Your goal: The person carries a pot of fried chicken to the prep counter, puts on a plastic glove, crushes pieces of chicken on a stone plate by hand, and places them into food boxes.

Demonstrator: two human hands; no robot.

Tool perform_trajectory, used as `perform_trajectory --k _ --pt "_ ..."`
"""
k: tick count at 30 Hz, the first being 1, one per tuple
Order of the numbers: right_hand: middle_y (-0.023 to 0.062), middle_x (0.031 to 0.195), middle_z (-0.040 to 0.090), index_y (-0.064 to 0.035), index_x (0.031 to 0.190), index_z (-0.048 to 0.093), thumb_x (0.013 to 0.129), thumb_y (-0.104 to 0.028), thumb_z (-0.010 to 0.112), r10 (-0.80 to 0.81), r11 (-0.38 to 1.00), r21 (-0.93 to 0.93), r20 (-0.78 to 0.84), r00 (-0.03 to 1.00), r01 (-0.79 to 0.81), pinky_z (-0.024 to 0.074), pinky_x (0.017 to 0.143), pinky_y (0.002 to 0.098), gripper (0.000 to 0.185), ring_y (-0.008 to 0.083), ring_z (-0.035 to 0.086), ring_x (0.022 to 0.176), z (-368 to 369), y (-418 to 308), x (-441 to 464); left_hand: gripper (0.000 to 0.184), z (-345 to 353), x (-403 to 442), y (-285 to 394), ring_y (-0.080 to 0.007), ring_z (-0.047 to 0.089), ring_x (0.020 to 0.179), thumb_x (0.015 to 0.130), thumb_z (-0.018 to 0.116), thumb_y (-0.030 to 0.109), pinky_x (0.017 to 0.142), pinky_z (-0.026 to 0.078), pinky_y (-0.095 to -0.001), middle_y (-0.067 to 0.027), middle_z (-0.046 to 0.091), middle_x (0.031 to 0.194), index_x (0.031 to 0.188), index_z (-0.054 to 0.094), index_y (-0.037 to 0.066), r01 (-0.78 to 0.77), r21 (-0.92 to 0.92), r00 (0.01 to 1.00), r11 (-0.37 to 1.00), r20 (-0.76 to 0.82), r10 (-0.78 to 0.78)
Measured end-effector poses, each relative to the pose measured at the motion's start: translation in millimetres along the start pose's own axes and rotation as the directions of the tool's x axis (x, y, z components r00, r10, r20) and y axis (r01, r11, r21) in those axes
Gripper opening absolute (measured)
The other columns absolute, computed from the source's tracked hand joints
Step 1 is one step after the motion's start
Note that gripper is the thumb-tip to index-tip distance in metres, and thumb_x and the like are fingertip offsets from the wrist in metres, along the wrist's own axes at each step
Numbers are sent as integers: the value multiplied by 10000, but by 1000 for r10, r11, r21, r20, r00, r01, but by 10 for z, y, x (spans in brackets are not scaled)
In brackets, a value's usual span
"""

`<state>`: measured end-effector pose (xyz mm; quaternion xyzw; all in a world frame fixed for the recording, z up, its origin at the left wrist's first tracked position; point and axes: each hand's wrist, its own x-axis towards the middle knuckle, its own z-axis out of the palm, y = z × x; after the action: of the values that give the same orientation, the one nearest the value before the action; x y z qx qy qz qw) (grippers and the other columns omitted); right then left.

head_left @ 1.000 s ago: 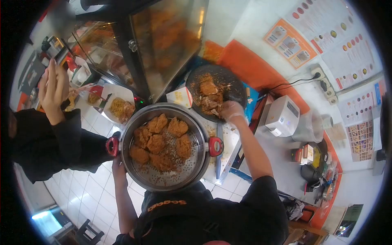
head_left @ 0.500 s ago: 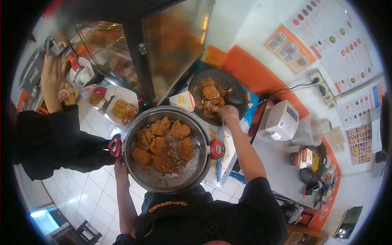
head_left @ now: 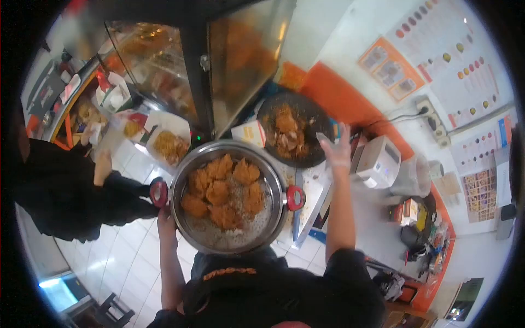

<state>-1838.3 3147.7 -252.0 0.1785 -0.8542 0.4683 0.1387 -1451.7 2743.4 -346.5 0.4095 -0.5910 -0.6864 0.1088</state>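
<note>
Open lane over grey counter (head_left: 369, 210), beyond right forearm (head_left: 341, 213); carton (head_left: 249, 134) crowds gap between pot (head_left: 229, 240) and mortar (head_left: 314, 155), red handle (head_left: 296, 198) juts right.

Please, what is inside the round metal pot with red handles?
In the pot, brown breaded pieces sit on a perforated metal surface. Below that surface, I cannot see.

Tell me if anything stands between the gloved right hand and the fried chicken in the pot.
Yes: the pot's rim and its red handle lie between the gloved right hand and the fried chicken, so the hand would probably need to clear both. Nothing visible covers the chicken from above.
</note>
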Motion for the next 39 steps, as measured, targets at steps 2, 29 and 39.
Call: perform_trajectory --k 2,29,39 --pt "133 1339 573 22 1419 435 837 -261 734 255 832 535 -131 958 -148 407 1014 318 713 218 554 1198 353 -3 99 455 243 -60 335 -153 630 955 903 628 243 757 516 -277 -96 611 1174 1288 527 21 13 -21 999 1000 -30 -13" --pt "79 1368 553 -153 1428 436 712 -484 789 822 382 -786 49 568 -485 504 993 352 864 228 569 1235 1512 -284 512 406 158 73 74 -96 575 799 892 594 233 672 455 -246 -30 641 1027 1240 579 26 -54 4 997 999 -51 54" --pt "147 1193 667 -69 1139 689 758 -346 733 720 509 -745 94 688 -431 521 952 340 474 267 632 1151 1732 33 407 359 145 128 14 -148 589 959 917 578 148 807 462 -271 -74 626 1100 1241 549 -4 -68 -112 997 991 -40 64"
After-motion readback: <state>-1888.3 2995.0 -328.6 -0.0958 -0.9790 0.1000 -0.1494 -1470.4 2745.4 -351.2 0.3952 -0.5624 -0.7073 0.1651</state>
